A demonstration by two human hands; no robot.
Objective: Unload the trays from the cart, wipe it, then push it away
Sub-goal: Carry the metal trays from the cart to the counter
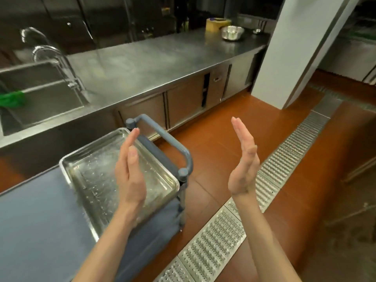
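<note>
Head view: a kitchen seen from above, looking down past two bare forearms
Left hand (129,174): raised over the tray, palm facing right, fingers straight and together, holding nothing
Right hand (243,163): raised over the floor, palm facing left, fingers straight and together, holding nothing
Hands: well apart from each other, flat and open, palms turned toward one another
Tray (95,176): one shallow metal tray, wet with drops, lying flat on the top of the cart at the end near the handle
Cart (36,220): blue-grey, at lower left; its top left of the tray is bare
Handle (173,143): a blue-grey bar on two posts at the cart's right end, just beside the tray's edge
Desk (142,66): long steel counter behind the cart, with cabinet doors under it
Sink (38,96): set in the desk at far left, with a curved tap (53,55) over it and a green cloth (12,99) on its divider
Bowl (232,32): metal, at the far end of the desk, beside a yellow block (215,25)
Floor (213,143): orange-brown tiles
Drain grate (264,180): a steel strip running diagonally across the floor, under the right hand
Pillar (289,47): white, at upper right
</note>
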